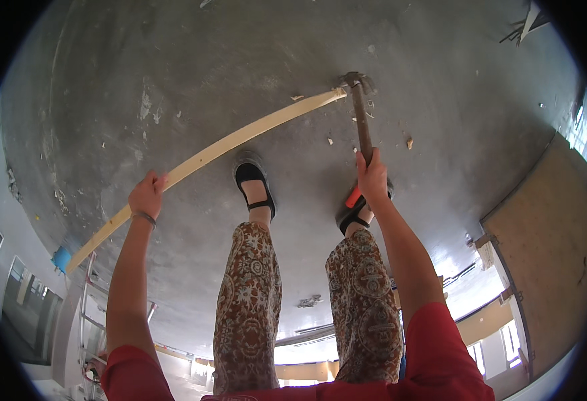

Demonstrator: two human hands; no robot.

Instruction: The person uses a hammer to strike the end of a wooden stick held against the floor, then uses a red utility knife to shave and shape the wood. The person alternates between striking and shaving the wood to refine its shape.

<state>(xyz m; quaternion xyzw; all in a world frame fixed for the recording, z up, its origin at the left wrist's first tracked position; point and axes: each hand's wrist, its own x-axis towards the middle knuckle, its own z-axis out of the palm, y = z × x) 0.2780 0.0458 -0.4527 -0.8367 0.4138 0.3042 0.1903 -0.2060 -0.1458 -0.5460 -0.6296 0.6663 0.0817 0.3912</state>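
A long, narrow strip of pale wood [240,136] slants across the view, from low at the left up to the middle. My left hand [148,196] is closed around it partway along. My right hand [373,179] grips a hammer [360,110] by its handle; a red-orange part of the grip shows below the fist. The dark metal hammer head is down by the floor, right beside the far end of the strip, which looks splintered. Whether head and wood touch, I cannot tell. Small wood chips [410,143] lie around that end.
I stand on a grey concrete floor [193,67], my black shoes [252,182] just below the strip. A large wooden board [540,234] is at the right. At the lower left stands a metal ladder [85,314], near a blue object [60,258]. Thin dark scraps lie at the upper right.
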